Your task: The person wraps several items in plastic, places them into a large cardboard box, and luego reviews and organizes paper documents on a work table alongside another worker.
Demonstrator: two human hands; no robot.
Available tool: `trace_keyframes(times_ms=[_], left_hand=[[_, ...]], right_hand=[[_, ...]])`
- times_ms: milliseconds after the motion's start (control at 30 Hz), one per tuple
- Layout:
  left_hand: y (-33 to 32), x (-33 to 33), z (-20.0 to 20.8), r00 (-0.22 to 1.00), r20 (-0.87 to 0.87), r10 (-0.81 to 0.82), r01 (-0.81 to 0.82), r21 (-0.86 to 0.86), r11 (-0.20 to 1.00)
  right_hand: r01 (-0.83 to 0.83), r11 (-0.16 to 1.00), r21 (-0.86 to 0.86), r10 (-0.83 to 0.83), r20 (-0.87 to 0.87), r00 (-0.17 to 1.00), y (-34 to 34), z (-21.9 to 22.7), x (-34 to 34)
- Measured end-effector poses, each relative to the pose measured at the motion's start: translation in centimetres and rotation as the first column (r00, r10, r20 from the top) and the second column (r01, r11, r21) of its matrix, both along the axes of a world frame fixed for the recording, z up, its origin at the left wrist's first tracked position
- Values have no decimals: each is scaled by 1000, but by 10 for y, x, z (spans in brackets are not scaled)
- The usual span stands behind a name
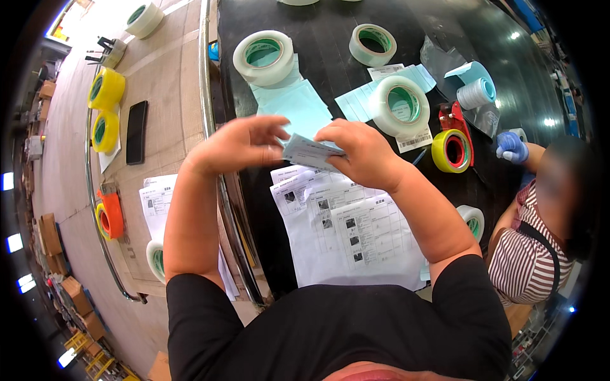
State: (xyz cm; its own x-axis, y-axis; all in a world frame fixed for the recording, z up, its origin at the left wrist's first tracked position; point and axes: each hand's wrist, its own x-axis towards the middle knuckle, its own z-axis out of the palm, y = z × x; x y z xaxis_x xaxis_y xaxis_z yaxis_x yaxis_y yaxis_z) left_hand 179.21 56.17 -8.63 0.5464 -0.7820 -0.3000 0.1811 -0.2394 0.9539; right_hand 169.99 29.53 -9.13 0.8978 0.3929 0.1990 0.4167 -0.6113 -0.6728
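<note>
My right hand (365,152) pinches a small stack of light-blue printed slips (308,151) between thumb and fingers, above the table. On the slips' left side is my left hand (244,145), its thumb and fingers apart and slightly smeared by motion; nothing shows between them. Below both hands, printed white sheets (375,238) overlap one another on the black table (318,51). More light-blue sheets (304,105) lie just beyond my hands, partly under a wide roll of clear tape (241,60). Another clear tape roll (381,111) rests on blue slips and a barcode label (416,140).
Right of my right hand are a red tape dispenser (452,117) with yellow tape and a blue-white roll (476,94). A co-worker (534,254) with a blue glove (511,147) is at the right. The left cart holds a phone (136,132) and yellow tape rolls (107,89).
</note>
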Motion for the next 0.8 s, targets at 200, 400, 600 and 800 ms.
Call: trace_keyframes(times_ms=[200,400,600,800], left_hand=[[-56,1,-36,707,695,-132,-458,592,663],[-72,-11,-29,696,683,-222,-493,679,544],[-44,5,-47,777,601,185,-529,466,709],[-35,2,-12,865,149,480,-501,319,804]], right_hand=[[-99,991,-95,111,134,985,-7,2,-17],[-81,994,-68,85,66,994,-15,-6,-22],[-30,1000,-6,30,57,998,-17,-11,-25],[-34,999,10,33,51,998,-24,-8,-32]])
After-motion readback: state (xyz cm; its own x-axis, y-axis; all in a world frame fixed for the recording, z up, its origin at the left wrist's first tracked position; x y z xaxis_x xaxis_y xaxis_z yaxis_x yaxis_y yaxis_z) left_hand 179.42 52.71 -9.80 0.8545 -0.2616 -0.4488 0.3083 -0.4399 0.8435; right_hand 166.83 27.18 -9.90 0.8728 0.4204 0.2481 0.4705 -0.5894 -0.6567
